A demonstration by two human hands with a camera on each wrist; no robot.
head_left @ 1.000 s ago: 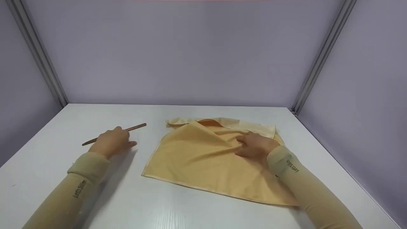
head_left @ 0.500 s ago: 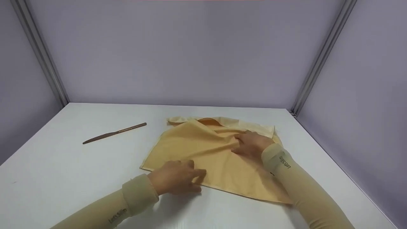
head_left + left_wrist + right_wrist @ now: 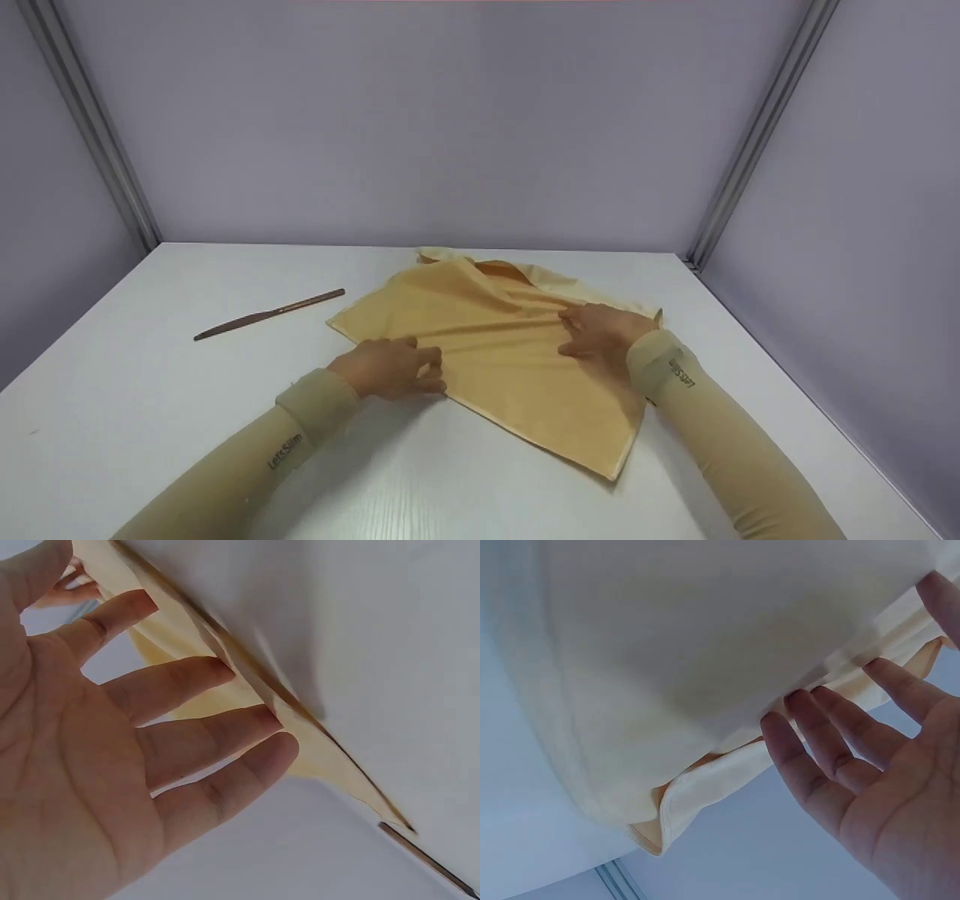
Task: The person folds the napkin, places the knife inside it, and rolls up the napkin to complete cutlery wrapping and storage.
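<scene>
**Ana:** What do you have on the head view?

**Me:** I see a soft yellow-orange cloth (image 3: pixel 517 360) lying on the white counter (image 3: pixel 150 390), which has a faint wood grain. The cloth is roughly square and turned like a diamond, its near corner pointing towards me. Its far edge is rumpled, with a paler hemmed layer showing underneath. My left hand (image 3: pixel 386 367) rests on the cloth's left edge, fingers loosely bent and flat on the fabric. My right hand (image 3: pixel 600 334) lies on the right part, fingers straight and spread, pressing the weave down. Ridges of creases run between the two hands. Off to the left, well apart from the cloth, lies a slim brown knife (image 3: pixel 266 313) with a matte sheen.

**Ana:** And the left wrist view?

**Me:** The left hand (image 3: pixel 112 735) shows palm open, fingers apart and relaxed, gripping nothing. The cloth's (image 3: pixel 225 682) thin stitched edge runs just past the fingertips. The knife's (image 3: pixel 427 859) tip shows at the lower right.

**Ana:** Right wrist view?

**Me:** The right hand (image 3: pixel 870 765) is open too, fingertips touching the fabric. The cloth (image 3: pixel 675 675) looks pale and smooth here, with a folded, stitched hem curling at the bottom.
</scene>
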